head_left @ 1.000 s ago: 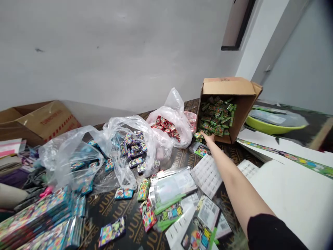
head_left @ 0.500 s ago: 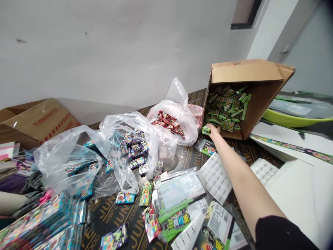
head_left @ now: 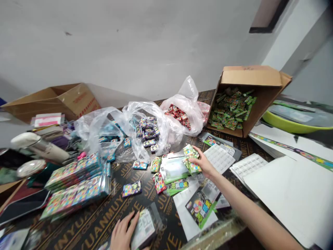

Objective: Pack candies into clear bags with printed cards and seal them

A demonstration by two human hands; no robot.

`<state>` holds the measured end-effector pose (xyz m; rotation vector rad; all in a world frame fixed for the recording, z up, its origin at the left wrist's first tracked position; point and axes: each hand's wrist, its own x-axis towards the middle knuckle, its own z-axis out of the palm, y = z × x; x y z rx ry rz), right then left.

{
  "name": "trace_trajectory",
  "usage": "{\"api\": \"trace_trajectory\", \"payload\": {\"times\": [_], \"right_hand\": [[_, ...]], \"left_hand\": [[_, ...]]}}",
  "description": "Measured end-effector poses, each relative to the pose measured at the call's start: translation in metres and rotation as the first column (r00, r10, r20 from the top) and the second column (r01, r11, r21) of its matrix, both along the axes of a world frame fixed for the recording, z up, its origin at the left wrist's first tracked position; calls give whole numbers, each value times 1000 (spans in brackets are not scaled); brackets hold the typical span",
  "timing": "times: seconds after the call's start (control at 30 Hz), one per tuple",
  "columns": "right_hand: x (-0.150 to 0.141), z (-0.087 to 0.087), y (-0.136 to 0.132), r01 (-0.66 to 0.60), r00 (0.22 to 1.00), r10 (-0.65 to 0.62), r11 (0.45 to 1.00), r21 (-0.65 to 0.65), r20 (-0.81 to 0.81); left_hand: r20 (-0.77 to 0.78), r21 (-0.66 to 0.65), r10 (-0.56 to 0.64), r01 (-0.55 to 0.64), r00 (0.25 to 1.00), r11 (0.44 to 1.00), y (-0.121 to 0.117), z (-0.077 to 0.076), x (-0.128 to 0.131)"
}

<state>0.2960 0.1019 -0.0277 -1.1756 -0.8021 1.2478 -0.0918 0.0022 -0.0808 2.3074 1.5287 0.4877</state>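
My right hand [head_left: 205,166] is closed on small green candy packets [head_left: 191,163], held above the middle of the table. Below them lie green-edged printed plastic pouches [head_left: 178,185]. At the front edge, my left hand [head_left: 122,232] grips a see-through plastic pouch [head_left: 144,224] with a printed label and barcode; its lower part is out of frame. Between the hands lie single packets: a purple one [head_left: 132,188], a red one [head_left: 159,183], a green one [head_left: 156,164] and a blue one [head_left: 140,165]. More green packets [head_left: 231,109] fill a tipped cardboard box [head_left: 251,75].
Plastic bags hold red packets [head_left: 178,116], purple packets [head_left: 148,132] and blue packets [head_left: 110,139]. Stacked filled packs [head_left: 75,189] stand at left, near a cardboard box [head_left: 80,99]. Sticker sheets [head_left: 220,158], white card [head_left: 288,191] and a lime-green basin [head_left: 293,125] are at right.
My right hand has come back from the tipped box towards me, bringing green packets. My left hand has come into view on a plastic pouch. The view has swung left.
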Motion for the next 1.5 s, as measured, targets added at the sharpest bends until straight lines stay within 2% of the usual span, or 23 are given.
{"api": "trace_trajectory", "payload": {"times": [0.1,0.17,0.2,0.27,0.3,0.33,0.4,0.5,0.57,0.67,0.7,0.77,0.83,0.9,0.93,1.0,1.1,1.17,1.27,1.33,1.43,1.5], "right_hand": [[-51,-5,-27,-36,997,29,996,86,75],[-83,-7,-39,-15,994,1,991,134,109],[-98,-8,-43,2,992,-22,988,154,123],[-120,-7,-49,27,984,-58,982,184,166],[-127,-6,-52,22,977,-62,981,193,204],[-131,-5,-54,10,964,-62,980,197,259],[-130,-4,-59,-9,911,-69,982,188,407],[-117,-4,-68,19,807,-116,985,172,578],[-110,-4,-75,-33,838,-50,989,142,543],[-113,-1,-88,-260,915,230,964,50,331],[-118,1,-92,-331,911,310,943,34,273],[-130,6,-101,-409,891,385,911,58,240],[-143,10,-110,-403,889,349,903,149,296],[-155,13,-118,-357,882,236,899,253,408],[-160,13,-122,-347,863,180,891,294,473],[-167,14,-128,-388,793,123,858,338,597],[-170,15,-129,-509,677,136,796,327,723],[-168,17,-126,-584,609,164,754,299,776],[-166,18,-121,-705,516,232,662,255,824],[-167,19,-119,-738,494,259,630,243,830],[-168,24,-120,-717,522,254,647,258,814],[-166,30,-120,-740,530,306,621,256,791]], "left_hand": [[252,-65,117,-104,961,992,3,33,39],[492,-152,138,-71,860,986,11,53,75],[601,-234,189,-55,776,971,15,59,93],[739,-453,355,33,573,891,25,63,123],[763,-534,450,60,465,844,28,62,132],[766,-579,504,87,399,811,30,60,138],[763,-613,554,102,332,783,31,54,139],[772,-598,545,83,327,797,25,50,122],[778,-589,540,70,322,805,18,50,108],[800,-542,490,67,346,838,8,53,93],[807,-523,470,63,358,850,5,54,89],[825,-489,436,66,360,870,0,57,82],[855,-482,439,112,276,869,-4,60,77],[874,-486,463,206,151,849,-9,64,72],[871,-490,481,238,99,839,-11,65,70],[861,-502,506,232,47,833,-14,67,66],[864,-502,501,172,51,848,-17,68,58],[870,-493,484,223,94,841,-19,70,51],[875,-483,441,310,199,819,-21,74,43],[860,-507,445,317,250,802,-22,76,40],[812,-580,505,303,292,757,-22,78,36],[784,-617,528,316,327,721,-21,79,32]]}}
